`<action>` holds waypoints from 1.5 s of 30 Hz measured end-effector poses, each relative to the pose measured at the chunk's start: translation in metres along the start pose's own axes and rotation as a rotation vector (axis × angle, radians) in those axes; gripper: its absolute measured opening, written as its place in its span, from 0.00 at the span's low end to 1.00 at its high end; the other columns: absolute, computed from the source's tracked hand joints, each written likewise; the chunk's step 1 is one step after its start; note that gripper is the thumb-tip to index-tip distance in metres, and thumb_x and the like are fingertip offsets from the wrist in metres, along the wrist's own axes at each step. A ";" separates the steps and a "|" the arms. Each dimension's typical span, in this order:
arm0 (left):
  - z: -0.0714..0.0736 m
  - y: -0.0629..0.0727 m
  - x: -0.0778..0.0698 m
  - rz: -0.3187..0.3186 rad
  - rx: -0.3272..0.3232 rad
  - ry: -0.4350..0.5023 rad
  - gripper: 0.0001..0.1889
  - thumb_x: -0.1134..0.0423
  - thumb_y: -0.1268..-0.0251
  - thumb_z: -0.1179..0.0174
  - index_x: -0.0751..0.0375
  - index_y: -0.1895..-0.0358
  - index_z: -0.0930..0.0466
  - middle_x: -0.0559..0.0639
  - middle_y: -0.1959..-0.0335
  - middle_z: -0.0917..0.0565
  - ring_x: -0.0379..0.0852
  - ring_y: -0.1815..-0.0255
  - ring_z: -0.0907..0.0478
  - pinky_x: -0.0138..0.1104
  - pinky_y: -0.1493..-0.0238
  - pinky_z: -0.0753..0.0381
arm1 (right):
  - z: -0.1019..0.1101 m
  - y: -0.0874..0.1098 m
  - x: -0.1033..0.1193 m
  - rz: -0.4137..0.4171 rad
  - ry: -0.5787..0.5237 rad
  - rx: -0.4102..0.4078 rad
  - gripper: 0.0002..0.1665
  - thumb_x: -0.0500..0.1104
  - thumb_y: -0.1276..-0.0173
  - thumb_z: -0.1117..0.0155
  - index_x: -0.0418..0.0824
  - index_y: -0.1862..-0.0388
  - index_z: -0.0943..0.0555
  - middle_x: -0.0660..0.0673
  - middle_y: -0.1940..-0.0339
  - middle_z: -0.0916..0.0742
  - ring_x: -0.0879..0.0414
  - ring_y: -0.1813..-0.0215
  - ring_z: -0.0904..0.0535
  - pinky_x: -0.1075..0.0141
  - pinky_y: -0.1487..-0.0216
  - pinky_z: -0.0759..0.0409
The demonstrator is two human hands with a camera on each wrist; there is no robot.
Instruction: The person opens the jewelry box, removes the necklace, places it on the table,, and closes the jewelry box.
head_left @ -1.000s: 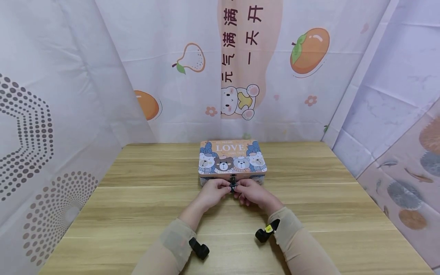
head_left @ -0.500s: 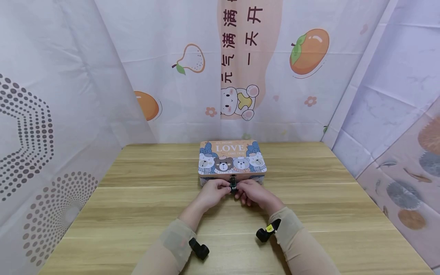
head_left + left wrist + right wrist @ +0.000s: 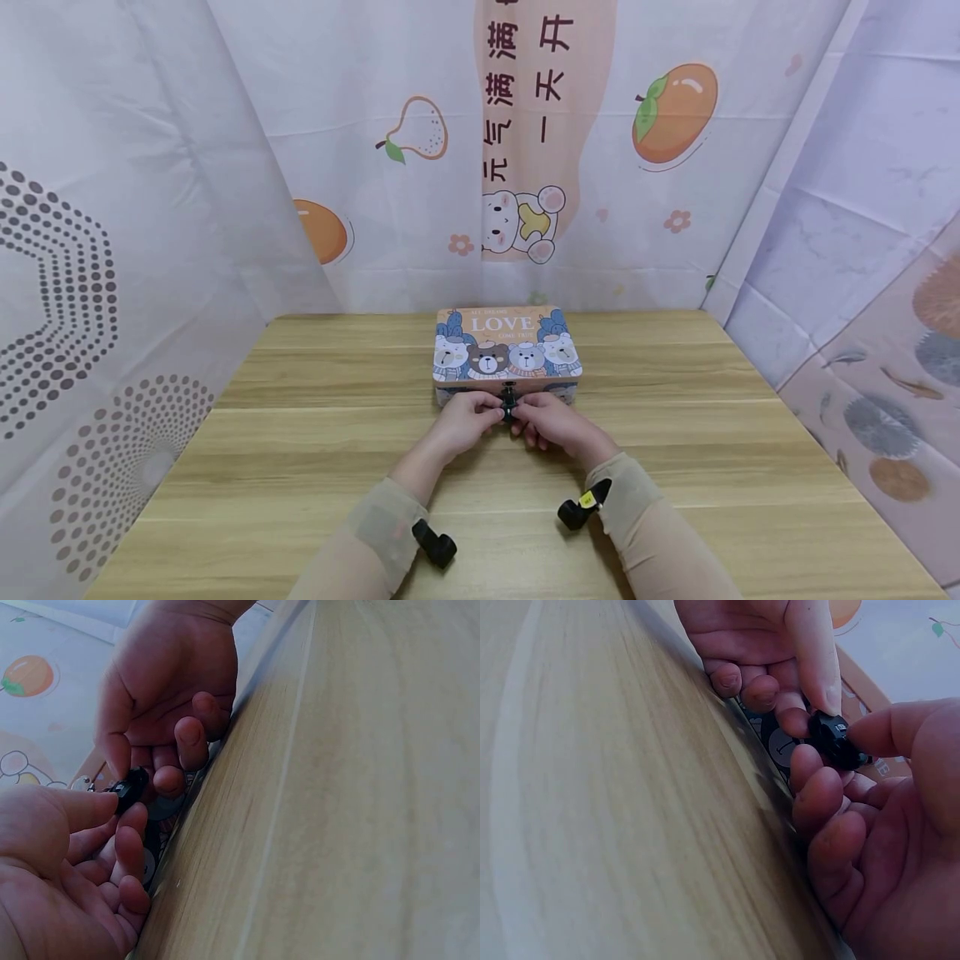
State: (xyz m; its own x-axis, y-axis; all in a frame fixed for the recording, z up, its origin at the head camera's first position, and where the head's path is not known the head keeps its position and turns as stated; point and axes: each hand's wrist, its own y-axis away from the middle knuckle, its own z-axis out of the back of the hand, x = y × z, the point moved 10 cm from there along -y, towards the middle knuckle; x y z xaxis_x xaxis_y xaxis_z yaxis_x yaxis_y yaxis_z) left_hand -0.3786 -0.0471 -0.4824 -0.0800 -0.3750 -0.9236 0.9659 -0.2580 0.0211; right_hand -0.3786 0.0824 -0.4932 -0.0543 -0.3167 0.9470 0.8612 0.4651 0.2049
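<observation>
A small black combination lock [image 3: 508,409] hangs at the metal clasp on the front of a lidded tin box [image 3: 507,343] printed with bears and the word LOVE. The lid is down. My left hand [image 3: 463,422] pinches the lock from the left between thumb and fingers. From the other side my right hand [image 3: 555,421] grips it too, with the thumb on its face. In the right wrist view, small white marks show on the dark body of the lock [image 3: 838,740]. The left wrist view has both thumbs meeting at the lock [image 3: 130,790], the other fingers curled beneath.
The box stands on a wood-grain table [image 3: 337,467], toward the back edge. White printed curtains [image 3: 360,217] close off the back and both sides. A small black wrist camera [image 3: 435,543] sits on the left sleeve, and another black camera [image 3: 576,512] on the right.
Both hands stay at the lock and the box has not moved. Only the right fingers have shifted very slightly at the lock.
</observation>
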 end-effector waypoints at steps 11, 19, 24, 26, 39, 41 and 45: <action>0.000 0.001 -0.003 -0.020 -0.001 0.002 0.07 0.66 0.28 0.38 0.67 0.54 0.16 0.54 0.66 0.13 0.46 0.69 0.21 0.36 0.66 0.23 | 0.000 -0.005 -0.004 -0.013 0.021 -0.022 0.14 0.44 0.24 0.42 0.32 0.59 0.19 0.43 0.72 0.16 0.59 0.81 0.28 0.68 0.81 0.31; 0.000 0.001 -0.004 -0.021 0.003 0.015 0.08 0.67 0.28 0.39 0.68 0.53 0.16 0.55 0.65 0.13 0.46 0.69 0.21 0.35 0.66 0.22 | -0.001 -0.007 -0.005 -0.002 0.031 -0.044 0.15 0.44 0.24 0.45 0.33 0.61 0.19 0.44 0.73 0.16 0.58 0.82 0.30 0.68 0.82 0.33; 0.000 0.002 -0.004 -0.016 0.005 0.019 0.08 0.67 0.27 0.39 0.68 0.53 0.16 0.54 0.64 0.13 0.46 0.69 0.20 0.35 0.65 0.22 | -0.002 -0.008 -0.005 -0.013 0.007 -0.051 0.14 0.43 0.26 0.45 0.33 0.60 0.19 0.44 0.72 0.16 0.58 0.82 0.33 0.68 0.83 0.37; 0.000 0.002 -0.003 -0.015 0.005 0.019 0.08 0.67 0.28 0.39 0.68 0.53 0.16 0.53 0.64 0.14 0.46 0.69 0.20 0.35 0.65 0.22 | -0.003 -0.008 -0.005 -0.017 0.005 -0.052 0.15 0.43 0.26 0.46 0.33 0.60 0.19 0.44 0.72 0.16 0.58 0.83 0.33 0.68 0.83 0.38; 0.000 0.001 -0.003 -0.017 0.003 0.019 0.09 0.67 0.28 0.38 0.68 0.52 0.15 0.52 0.64 0.14 0.46 0.70 0.21 0.35 0.66 0.22 | -0.004 -0.007 -0.005 -0.041 0.015 -0.039 0.16 0.44 0.24 0.49 0.34 0.58 0.18 0.44 0.72 0.15 0.59 0.84 0.34 0.69 0.85 0.39; 0.000 0.002 -0.003 -0.013 0.003 0.019 0.08 0.67 0.28 0.38 0.67 0.52 0.15 0.52 0.64 0.14 0.46 0.69 0.21 0.35 0.66 0.22 | -0.004 -0.006 -0.005 -0.039 0.018 -0.039 0.16 0.44 0.24 0.49 0.34 0.59 0.18 0.44 0.72 0.15 0.59 0.84 0.34 0.69 0.84 0.39; 0.000 0.002 -0.003 -0.007 0.003 0.021 0.08 0.66 0.28 0.38 0.67 0.52 0.15 0.52 0.64 0.14 0.47 0.69 0.21 0.35 0.65 0.22 | -0.004 -0.006 -0.005 -0.038 0.022 -0.036 0.17 0.44 0.24 0.49 0.33 0.60 0.18 0.44 0.73 0.16 0.59 0.85 0.35 0.69 0.84 0.39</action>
State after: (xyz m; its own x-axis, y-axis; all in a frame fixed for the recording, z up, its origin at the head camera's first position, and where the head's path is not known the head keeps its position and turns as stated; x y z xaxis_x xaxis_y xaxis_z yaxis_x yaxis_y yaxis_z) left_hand -0.3768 -0.0469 -0.4799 -0.0812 -0.3544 -0.9316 0.9646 -0.2633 0.0161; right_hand -0.3816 0.0776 -0.4998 -0.0771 -0.3517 0.9329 0.8763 0.4225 0.2317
